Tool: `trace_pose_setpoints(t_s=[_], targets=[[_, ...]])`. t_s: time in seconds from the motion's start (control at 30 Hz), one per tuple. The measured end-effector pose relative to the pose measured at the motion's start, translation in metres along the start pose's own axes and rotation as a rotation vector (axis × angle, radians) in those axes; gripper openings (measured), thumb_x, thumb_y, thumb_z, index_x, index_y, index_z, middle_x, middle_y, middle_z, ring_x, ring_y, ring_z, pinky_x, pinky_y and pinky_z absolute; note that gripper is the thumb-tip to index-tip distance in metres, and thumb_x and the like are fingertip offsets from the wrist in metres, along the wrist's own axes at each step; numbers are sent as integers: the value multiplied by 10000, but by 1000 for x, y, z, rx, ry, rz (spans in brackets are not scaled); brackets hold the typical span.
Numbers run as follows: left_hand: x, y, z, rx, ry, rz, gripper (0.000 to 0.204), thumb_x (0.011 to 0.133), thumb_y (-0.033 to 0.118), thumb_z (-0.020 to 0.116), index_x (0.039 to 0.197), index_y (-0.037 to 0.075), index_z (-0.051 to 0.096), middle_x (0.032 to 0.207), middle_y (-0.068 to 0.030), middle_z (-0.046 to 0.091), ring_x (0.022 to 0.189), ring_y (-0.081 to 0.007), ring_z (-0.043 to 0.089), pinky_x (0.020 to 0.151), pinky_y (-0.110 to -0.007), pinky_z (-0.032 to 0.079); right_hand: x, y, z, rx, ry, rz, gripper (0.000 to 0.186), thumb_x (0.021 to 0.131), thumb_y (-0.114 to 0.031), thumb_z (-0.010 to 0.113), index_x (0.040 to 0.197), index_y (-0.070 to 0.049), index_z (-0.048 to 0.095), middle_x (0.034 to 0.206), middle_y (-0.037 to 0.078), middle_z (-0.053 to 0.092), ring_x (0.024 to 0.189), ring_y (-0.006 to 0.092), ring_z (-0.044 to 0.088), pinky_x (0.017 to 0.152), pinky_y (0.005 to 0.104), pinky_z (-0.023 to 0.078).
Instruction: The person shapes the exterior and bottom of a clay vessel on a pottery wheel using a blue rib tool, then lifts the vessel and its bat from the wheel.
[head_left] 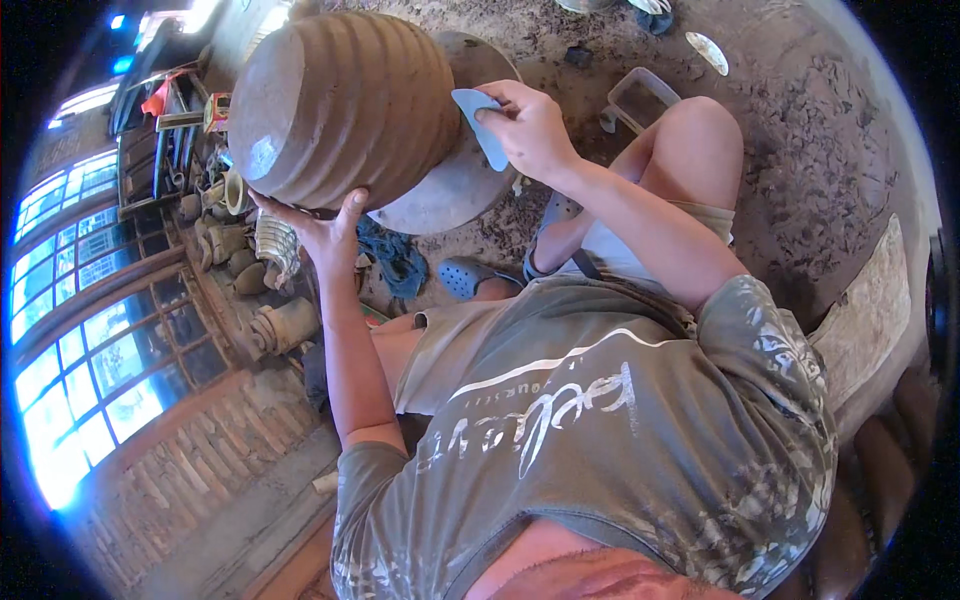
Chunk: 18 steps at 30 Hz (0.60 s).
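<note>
A large brown clay pot (365,100) with ridged walls lies tilted at the upper left, its flat, smooth end turned to the left. My left hand (332,232) holds it from the near side, thumb up against the wall and fingers partly hidden under its edge. Pinched in my right hand (535,130) is a thin blue potter's rib (480,125), just right of the pot; whether it touches the clay I cannot tell. Below and behind the pot shows a round grey wheel head (440,195), partly covered by it.
Clear plastic container (642,95) stands by my right knee. Clay scraps (820,150) litter the floor at right. A dark blue cloth (395,262) lies near my blue clogs (465,278). Several small pots (240,255) line the wall under the windows (110,350) at left.
</note>
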<state>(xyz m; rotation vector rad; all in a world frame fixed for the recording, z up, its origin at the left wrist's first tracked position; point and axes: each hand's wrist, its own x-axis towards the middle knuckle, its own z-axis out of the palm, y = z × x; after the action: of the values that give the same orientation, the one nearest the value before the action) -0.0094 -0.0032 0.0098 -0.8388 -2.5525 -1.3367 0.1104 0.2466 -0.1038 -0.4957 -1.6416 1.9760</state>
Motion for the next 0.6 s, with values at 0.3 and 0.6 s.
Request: trace_pose_setpoints(t_s=[0.3,0.6], targets=[[-3,4,6,-27,15,-15,1590,687,413,990,1662,39,-210,1734,-255,52,1607,-371,158,1317,-528,150,1,2,15,-98,-13,41,308,906,-232,752,1042,44,766,906,201,786,807,267,767,756,381,582],[-1,0,7,-35,17,29,1606,673,359,1007,1655,17,-217,1731,-251,62,1598,-355,172,1312,-511,154,5,-26,19,317,-120,354,128,895,-17,759,1017,22,759,942,128,784,807,261,752,749,341,574]])
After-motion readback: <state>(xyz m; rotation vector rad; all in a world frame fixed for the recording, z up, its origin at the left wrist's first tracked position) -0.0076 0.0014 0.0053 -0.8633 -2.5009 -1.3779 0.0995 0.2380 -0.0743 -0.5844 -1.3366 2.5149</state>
